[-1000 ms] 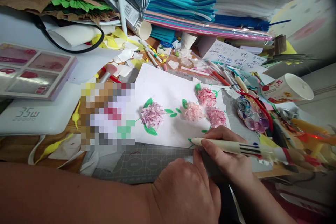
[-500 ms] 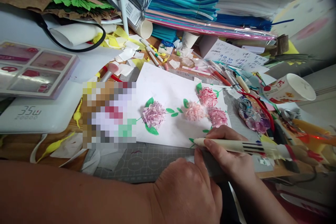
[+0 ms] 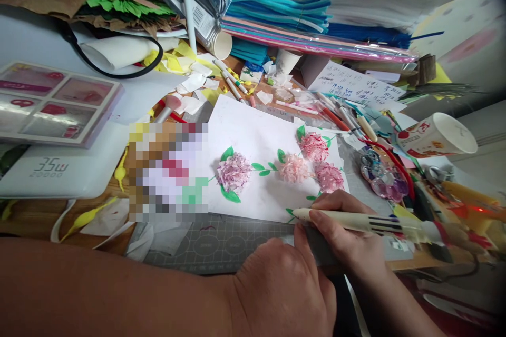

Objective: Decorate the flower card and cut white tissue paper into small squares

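Note:
My right hand (image 3: 348, 221) is closed around a thick white multicolour pen (image 3: 356, 220). Its tip meets a green drawn leaf by the near edge of a white sheet of paper (image 3: 256, 137). Alongside it, my left hand (image 3: 288, 279) is curled, its index finger reaching that paper edge beside the pen tip; its other fingertips are hidden. Raised crinkled flowers sit on the sheet: a purple one (image 3: 234, 172) at left, a peach one (image 3: 293, 168) and two pink ones (image 3: 314, 147) at right, among green leaves. A blurred patch covers the area left of the sheet.
Beneath the paper lies a grey cutting mat (image 3: 213, 245). Pens (image 3: 340, 110) and scraps lie behind it. A paper cup (image 3: 435, 134) leans at right near a purple gem-like dish (image 3: 383, 174). A white power bank (image 3: 59, 168) and a boxed set (image 3: 55, 100) sit at left.
The whole view has shifted slightly, so things appear a little further right. Both hands and the pen keep nearly the same place on the paper.

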{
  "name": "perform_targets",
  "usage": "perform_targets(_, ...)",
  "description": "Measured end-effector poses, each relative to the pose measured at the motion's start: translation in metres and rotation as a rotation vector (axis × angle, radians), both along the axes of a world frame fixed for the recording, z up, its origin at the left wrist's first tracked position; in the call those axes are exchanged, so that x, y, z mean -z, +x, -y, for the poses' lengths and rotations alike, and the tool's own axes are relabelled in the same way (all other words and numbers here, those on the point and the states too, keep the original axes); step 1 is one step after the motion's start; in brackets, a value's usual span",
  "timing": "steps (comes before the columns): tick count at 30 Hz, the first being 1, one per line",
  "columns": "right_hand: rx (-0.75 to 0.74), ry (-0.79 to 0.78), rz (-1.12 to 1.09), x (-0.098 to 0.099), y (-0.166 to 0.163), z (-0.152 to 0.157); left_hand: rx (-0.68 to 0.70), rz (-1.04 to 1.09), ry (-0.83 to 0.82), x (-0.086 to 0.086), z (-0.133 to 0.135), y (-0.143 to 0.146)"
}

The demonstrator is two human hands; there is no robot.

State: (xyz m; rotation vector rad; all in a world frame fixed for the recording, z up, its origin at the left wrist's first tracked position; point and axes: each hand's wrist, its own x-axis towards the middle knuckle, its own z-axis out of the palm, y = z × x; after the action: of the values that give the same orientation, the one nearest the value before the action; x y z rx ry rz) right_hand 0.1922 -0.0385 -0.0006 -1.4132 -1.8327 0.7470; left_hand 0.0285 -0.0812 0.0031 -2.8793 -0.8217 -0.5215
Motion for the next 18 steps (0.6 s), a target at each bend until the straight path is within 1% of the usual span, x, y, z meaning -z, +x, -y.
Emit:
perform_targets(4, -0.050, 0.038, 0.024, 0.001, 0.001, 0.000, -0.010, 0.006, -0.001, 0.001, -0.001, 0.000)
perform_targets(8, -0.012, -0.020, -0.063, 0.003, 0.002, -0.001, -0.044, 0.074, 0.038, 0.002, -0.001, 0.000)
perform_targets(13, 0.012, -0.053, -0.145, 0.007, 0.006, -0.001, -0.057, 0.092, 0.096, 0.004, 0.000, 0.000)
perform_targets(16, 0.036, -0.039, -0.180, 0.002, -0.001, -0.005, -0.049, 0.085, 0.137, 0.005, -0.002, 0.001)
perform_targets(18, 0.033, -0.030, -0.190, -0.005, -0.011, -0.009, -0.038, 0.058, 0.109, 0.005, -0.003, 0.003)
